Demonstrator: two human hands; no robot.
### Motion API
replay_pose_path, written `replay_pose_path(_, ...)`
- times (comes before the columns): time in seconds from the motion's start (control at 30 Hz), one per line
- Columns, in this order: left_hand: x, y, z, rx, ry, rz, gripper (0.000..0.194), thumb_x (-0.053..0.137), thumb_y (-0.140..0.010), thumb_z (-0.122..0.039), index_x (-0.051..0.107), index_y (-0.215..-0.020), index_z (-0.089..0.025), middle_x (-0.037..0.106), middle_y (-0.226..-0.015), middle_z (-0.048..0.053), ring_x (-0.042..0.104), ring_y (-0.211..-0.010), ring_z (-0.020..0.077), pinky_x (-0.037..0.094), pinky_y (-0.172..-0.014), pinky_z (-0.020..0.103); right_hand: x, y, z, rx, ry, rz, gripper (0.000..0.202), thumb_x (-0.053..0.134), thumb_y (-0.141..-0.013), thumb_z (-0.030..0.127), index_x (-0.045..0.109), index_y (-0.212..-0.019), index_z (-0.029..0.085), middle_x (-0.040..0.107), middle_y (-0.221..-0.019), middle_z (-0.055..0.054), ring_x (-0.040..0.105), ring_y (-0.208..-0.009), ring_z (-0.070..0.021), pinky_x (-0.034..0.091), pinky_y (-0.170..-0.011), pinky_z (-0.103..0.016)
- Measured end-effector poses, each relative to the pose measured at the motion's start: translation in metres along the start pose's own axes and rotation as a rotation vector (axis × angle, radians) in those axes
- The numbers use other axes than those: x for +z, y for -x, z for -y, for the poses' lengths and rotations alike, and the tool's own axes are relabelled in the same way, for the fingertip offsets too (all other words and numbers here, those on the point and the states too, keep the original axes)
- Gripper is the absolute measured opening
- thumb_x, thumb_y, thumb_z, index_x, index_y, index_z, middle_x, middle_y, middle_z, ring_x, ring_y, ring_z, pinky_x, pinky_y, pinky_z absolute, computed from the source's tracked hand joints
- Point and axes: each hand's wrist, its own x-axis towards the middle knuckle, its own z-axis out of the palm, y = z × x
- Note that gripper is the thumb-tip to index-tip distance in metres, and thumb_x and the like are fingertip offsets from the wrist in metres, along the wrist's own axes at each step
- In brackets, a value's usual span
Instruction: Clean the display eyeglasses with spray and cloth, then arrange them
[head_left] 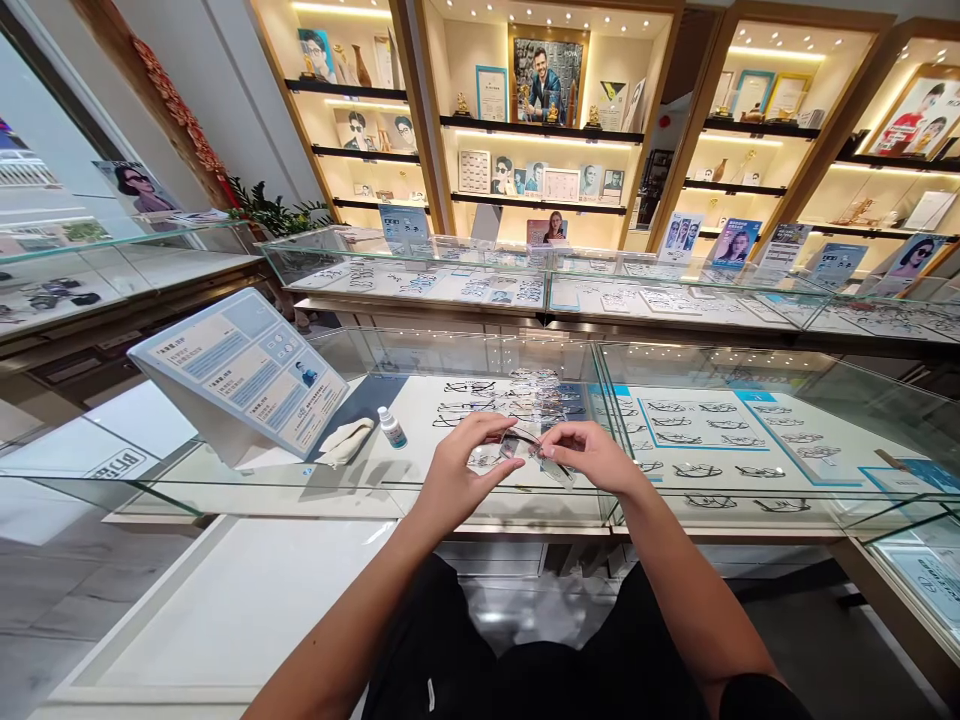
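Both my hands hold a pair of eyeglasses (pixel 517 437) above the glass top of the display case (pixel 420 485). My left hand (pixel 461 470) pinches one side of the frame between thumb and fingers. My right hand (pixel 592 455) has its fingers curled on the other side, near the middle of the glasses; part of the frame is hidden behind them. Left of my hands, a small white spray bottle (pixel 391 428) with a blue-green label stands on the glass. Beside it lies a crumpled cream cloth (pixel 346 442).
A large folded info sign (pixel 247 375) stands on the glass at the left. Rows of eyeglass frames (pixel 709 425) lie inside the case. Below it, a white tray or open drawer (pixel 247 610) extends at the lower left. More glass cases (pixel 450 285) and lit shelves stand behind.
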Motion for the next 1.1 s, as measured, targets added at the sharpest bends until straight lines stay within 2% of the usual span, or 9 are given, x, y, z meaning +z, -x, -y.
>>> replay_pose_path(0.1,0.006,0.009,0.000,-0.071,-0.046,-0.180,0.045,0.080,-0.091,-0.032,0.067,-0.134,-0.026,0.065,-0.127,0.009,0.065,-0.117,0.0226,0.058,-0.099,0.038,0.005,-0.004,-0.010,-0.001,-0.019,-0.095,0.027,0.079,-0.087,0.048,0.077,-0.086,0.021,0.079,-0.103,-0.007,0.072,-0.097,-0.0238,0.054,-0.090,-0.037)
replay_pose_path(0.17,0.015,0.018,0.001,-0.142,-0.071,-0.307,0.024,0.075,-0.095,-0.033,0.073,-0.118,-0.024,0.068,-0.107,0.006,0.066,-0.099,0.0194,0.056,-0.089,0.034,0.010,-0.007,-0.017,-0.009,-0.011,-0.196,0.027,0.080,-0.085,0.048,0.077,-0.084,0.021,0.080,-0.101,-0.008,0.073,-0.096,-0.0245,0.055,-0.090,-0.038)
replay_pose_path(0.27,0.033,0.029,0.005,-0.319,0.033,-0.232,0.022,0.067,-0.100,-0.039,0.078,-0.093,-0.022,0.061,-0.077,0.001,0.056,-0.073,0.0152,0.047,-0.070,0.030,0.025,-0.011,-0.024,-0.072,0.068,-0.379,0.024,0.076,-0.088,0.045,0.077,-0.084,0.022,0.081,-0.101,-0.008,0.074,-0.098,-0.0259,0.057,-0.094,-0.041)
replay_pose_path(0.4,0.054,0.029,0.015,-0.554,0.284,-0.188,0.034,0.073,-0.092,-0.052,0.082,-0.095,-0.019,0.058,-0.070,0.000,0.048,-0.066,0.0138,0.039,-0.063,0.028,0.054,-0.012,-0.031,-0.240,0.302,-0.559,0.018,0.067,-0.096,0.036,0.079,-0.091,0.023,0.081,-0.108,-0.009,0.074,-0.108,-0.0262,0.056,-0.101,-0.043)
replay_pose_path(0.53,0.061,0.021,0.023,-0.695,0.418,-0.214,0.047,0.078,-0.083,-0.061,0.081,-0.096,-0.016,0.050,-0.061,-0.003,0.039,-0.058,0.0115,0.032,-0.056,0.026,0.072,-0.009,-0.039,-0.339,0.521,-0.597,0.025,0.055,-0.102,0.030,0.079,-0.108,0.024,0.079,-0.120,-0.012,0.072,-0.117,-0.0275,0.054,-0.106,-0.048)
replay_pose_path(0.7,0.057,0.013,0.034,-0.694,0.409,-0.193,0.048,0.079,-0.080,-0.061,0.080,-0.094,-0.015,0.057,-0.065,-0.001,0.042,-0.059,0.0119,0.034,-0.057,0.026,0.073,-0.005,-0.042,-0.291,0.571,-0.461,0.034,0.053,-0.104,0.028,0.073,-0.131,0.026,0.071,-0.140,-0.013,0.063,-0.134,-0.0297,0.046,-0.118,-0.052)
replay_pose_path(0.9,0.013,-0.032,0.062,-0.524,0.071,0.027,0.039,0.069,-0.089,-0.055,0.076,-0.090,-0.017,0.042,-0.057,-0.005,0.039,-0.057,0.0126,0.031,-0.058,0.026,0.042,0.000,-0.043,-0.304,0.583,-0.462,0.030,0.056,-0.103,0.032,0.072,-0.127,0.025,0.070,-0.140,-0.012,0.062,-0.134,-0.0287,0.043,-0.119,-0.050)
replay_pose_path(1.0,-0.021,-0.074,0.081,-0.462,-0.320,0.243,0.032,0.060,-0.094,-0.045,0.077,-0.092,-0.018,0.058,-0.064,0.000,0.051,-0.062,0.0160,0.033,-0.060,0.028,0.001,0.007,-0.070,-0.235,0.703,-0.537,0.029,0.053,-0.103,0.034,0.073,-0.119,0.023,0.072,-0.135,-0.013,0.062,-0.129,-0.0303,0.044,-0.116,-0.051)
replay_pose_path(1.1,-0.043,-0.113,0.105,-0.407,-0.731,0.548,0.030,0.054,-0.097,-0.036,0.078,-0.103,-0.019,0.074,-0.086,0.007,0.063,-0.077,0.0202,0.038,-0.066,0.028,-0.044,0.019,-0.111,-0.029,0.914,-0.537,0.033,0.049,-0.102,0.036,0.073,-0.115,0.018,0.073,-0.128,-0.016,0.063,-0.125,-0.0337,0.046,-0.111,-0.053)
